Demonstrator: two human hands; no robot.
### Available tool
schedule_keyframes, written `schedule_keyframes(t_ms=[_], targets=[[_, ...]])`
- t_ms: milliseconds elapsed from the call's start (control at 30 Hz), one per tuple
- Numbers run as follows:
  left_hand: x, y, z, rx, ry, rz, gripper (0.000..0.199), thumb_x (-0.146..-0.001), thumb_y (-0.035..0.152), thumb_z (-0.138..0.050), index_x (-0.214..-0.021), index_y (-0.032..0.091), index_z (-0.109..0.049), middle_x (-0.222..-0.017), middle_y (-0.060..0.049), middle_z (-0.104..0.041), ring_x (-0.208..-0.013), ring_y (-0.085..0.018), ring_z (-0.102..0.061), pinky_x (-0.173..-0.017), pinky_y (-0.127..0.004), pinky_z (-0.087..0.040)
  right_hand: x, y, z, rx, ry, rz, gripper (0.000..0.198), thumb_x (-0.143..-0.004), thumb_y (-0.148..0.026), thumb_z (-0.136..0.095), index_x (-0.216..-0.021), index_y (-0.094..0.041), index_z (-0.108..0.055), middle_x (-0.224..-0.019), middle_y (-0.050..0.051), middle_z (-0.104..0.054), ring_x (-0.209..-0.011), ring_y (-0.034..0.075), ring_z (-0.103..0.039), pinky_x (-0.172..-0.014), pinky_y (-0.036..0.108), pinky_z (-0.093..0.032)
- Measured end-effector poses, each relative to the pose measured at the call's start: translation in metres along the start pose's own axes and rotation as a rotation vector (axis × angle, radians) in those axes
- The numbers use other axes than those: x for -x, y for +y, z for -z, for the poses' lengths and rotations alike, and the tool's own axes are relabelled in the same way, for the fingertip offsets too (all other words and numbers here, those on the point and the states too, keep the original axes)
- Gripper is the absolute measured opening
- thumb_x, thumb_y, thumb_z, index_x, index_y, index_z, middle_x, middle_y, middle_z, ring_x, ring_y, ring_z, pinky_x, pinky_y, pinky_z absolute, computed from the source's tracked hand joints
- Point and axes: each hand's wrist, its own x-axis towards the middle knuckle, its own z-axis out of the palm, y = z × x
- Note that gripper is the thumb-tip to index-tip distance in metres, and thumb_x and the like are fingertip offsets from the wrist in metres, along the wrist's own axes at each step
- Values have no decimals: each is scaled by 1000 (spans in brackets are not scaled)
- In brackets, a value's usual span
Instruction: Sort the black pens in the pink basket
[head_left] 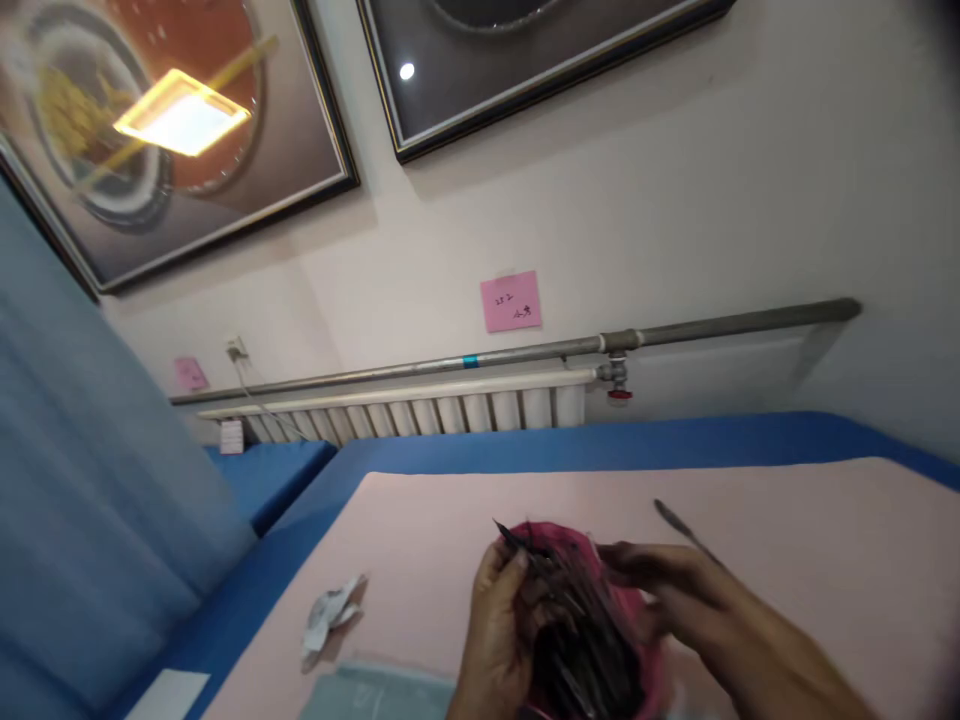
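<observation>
A pink bag (652, 665) with its mouth open sits in the lower middle of the head view, full of slender dark pieces (589, 650) whose kind is blurred. My left hand (491, 630) is closed at the bag's left rim, thumb bent over it. A dark pointed piece (508, 536) sticks out above that thumb. At the right rim is my right hand (675, 590), smeared by motion, with its fingers curled and the bag's edge between thumb and fingers. Beyond the right wrist, a thin dark tool with a flattened end (679, 525) lies on the pink sheet (435, 540).
On the sheet's left lies crumpled paper (328, 620), with a grey-blue flat packet (375, 693) nearer me. The blue bed edge (525, 448) runs along a radiator (450, 412) and pipe (420, 372). A blue curtain (90, 450) hangs at left.
</observation>
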Motion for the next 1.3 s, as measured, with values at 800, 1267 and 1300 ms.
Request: schedule_keyframes(t_ms=[800,1267,1300], targets=[[-17,31,30,-326,208,-226,29,-63,37,-72,-72,16,-54,-55,6,-50,-42,-4,-38,-40,-17,-27,7,34,25,-218,128,-375,33,-67,-43,-65,-87,-17,-61,-67,1,-57,-55,11,-46,-49,22,-34],[-21,27,38,-1064,243,-457,17,-76,27,-49,-83,18,-62,-87,-5,-64,-85,-20,-58,-76,-33,-45,2,40,24,-325,111,-489,30,-61,-34,-65,-85,-17,-60,-55,-5,-42,-47,8,-33,-43,22,-20],[-21,26,39,-1157,226,-485,17,-76,25,-48,-84,19,-62,-89,-5,-64,-87,-21,-57,-78,-35,-44,2,40,23,-321,109,-485,29,-61,-33,-64,-85,-17,-60,-55,-5,-42,-47,7,-33,-43,22,-19]])
